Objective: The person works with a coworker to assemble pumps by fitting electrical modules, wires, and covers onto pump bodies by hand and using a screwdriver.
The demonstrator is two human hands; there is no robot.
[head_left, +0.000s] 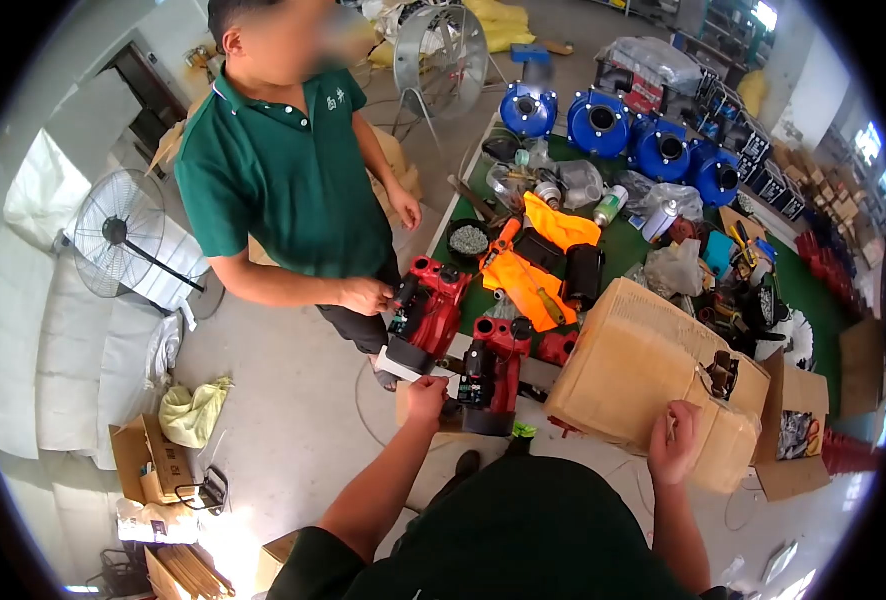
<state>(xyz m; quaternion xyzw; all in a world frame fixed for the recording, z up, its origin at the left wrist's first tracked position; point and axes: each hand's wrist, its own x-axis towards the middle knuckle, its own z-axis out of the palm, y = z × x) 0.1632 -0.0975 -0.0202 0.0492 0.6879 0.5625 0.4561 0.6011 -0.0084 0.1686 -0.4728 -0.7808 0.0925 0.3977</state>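
My left hand (427, 398) is closed at the left side of a red and black motor-like unit (493, 372); what its fingers hold, if anything, is hidden. My right hand (674, 442) has its fingers curled in front of a large brown cardboard box (635, 365). Whether something small is in those fingers is unclear. A second red and black unit (430, 312) stands to the left, tilted in the view, with another person's hand (365, 295) at its upper left. Some electronic parts show on both units.
Across the green-topped table (618, 240) lie orange cloths (523, 287), spray cans (611, 205), plastic bags and tools. Several blue round housings (598, 123) line its far side. A person in a green shirt (283, 180) stands at the left, near a floor fan (115, 232).
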